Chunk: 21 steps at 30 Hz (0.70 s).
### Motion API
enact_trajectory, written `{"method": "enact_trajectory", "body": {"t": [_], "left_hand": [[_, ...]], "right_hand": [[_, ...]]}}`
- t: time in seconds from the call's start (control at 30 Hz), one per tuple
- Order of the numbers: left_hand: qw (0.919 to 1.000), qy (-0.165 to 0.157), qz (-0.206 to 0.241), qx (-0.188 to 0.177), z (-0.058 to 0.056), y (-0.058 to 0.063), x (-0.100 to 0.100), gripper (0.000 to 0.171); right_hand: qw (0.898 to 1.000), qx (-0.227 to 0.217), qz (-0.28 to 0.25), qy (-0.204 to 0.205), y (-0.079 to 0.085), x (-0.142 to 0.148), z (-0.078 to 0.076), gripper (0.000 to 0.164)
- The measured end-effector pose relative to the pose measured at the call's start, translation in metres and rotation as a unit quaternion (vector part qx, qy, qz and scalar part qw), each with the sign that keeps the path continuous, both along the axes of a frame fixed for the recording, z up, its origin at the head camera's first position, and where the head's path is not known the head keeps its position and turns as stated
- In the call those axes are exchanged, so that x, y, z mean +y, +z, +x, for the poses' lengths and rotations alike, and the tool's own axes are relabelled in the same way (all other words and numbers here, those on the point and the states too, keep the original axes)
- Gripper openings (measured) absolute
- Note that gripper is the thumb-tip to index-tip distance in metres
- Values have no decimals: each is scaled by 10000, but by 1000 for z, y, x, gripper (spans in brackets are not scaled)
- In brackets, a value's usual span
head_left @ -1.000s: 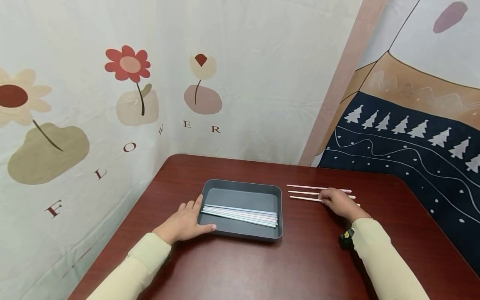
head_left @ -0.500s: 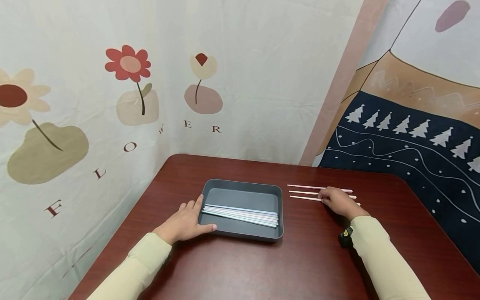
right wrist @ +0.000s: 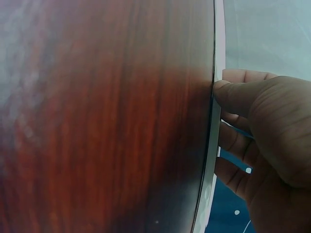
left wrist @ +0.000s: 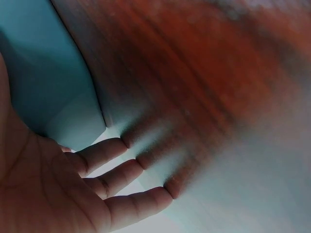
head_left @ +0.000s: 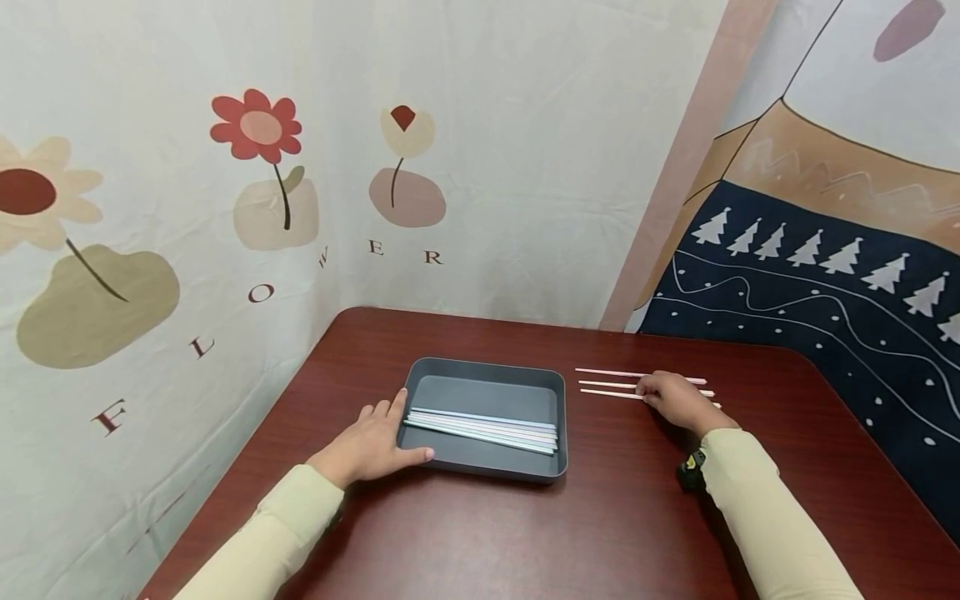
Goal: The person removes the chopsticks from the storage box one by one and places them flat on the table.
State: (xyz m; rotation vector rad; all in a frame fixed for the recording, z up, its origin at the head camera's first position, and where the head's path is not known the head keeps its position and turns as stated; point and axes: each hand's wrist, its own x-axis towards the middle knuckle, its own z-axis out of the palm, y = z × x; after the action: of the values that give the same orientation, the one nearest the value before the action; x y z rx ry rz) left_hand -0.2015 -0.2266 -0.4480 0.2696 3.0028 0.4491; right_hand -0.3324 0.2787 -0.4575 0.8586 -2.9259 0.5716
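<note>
Carefully, our right hand [head_left: 678, 406] pinches the nearest stick [head_left: 611, 394] between thumb and fingertips, right of the grey tray [head_left: 487, 392]; whether the stick is off the table, we cannot tell; the middle stick [head_left: 607, 385] and the far stick [head_left: 611, 372] lie just beyond, almost parallel. Our left hand [head_left: 367, 447], its fingers spread and uncurled, rests at the tray's left end, thumb on the near edge; inside lies a bundle of pale sticks [head_left: 483, 431], in the near half. We judge a light, level pinch best, since so thin a stick could roll or brush its neighbour; a steady left hand should stop the tray sliding.

Around us, the glossy red-brown table [head_left: 487, 542] shows wood grain; behind hangs cream cloth [head_left: 525, 167] with printed flowers and letters spelling FLOWER; at right, a navy panel [head_left: 795, 292] bears white trees.
</note>
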Motion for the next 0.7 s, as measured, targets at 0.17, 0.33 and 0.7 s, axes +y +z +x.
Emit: {"method": "enact_trajectory", "body": {"t": [0.17,0.33,0.7], "left_hand": [[10000,-9,-24,-26,0,0,-1,125],[10000,-57,-57,-34,0,0,-1,126],[9999,-98,-47,-2,-1,-3,-2,125]], "right_hand": [[10000,-1,20,-2,0,0,-1,19],[10000,33,36,-5,-1,1,-2,19],[9999,-59,95,-59,7,-6,-1,12]]}}
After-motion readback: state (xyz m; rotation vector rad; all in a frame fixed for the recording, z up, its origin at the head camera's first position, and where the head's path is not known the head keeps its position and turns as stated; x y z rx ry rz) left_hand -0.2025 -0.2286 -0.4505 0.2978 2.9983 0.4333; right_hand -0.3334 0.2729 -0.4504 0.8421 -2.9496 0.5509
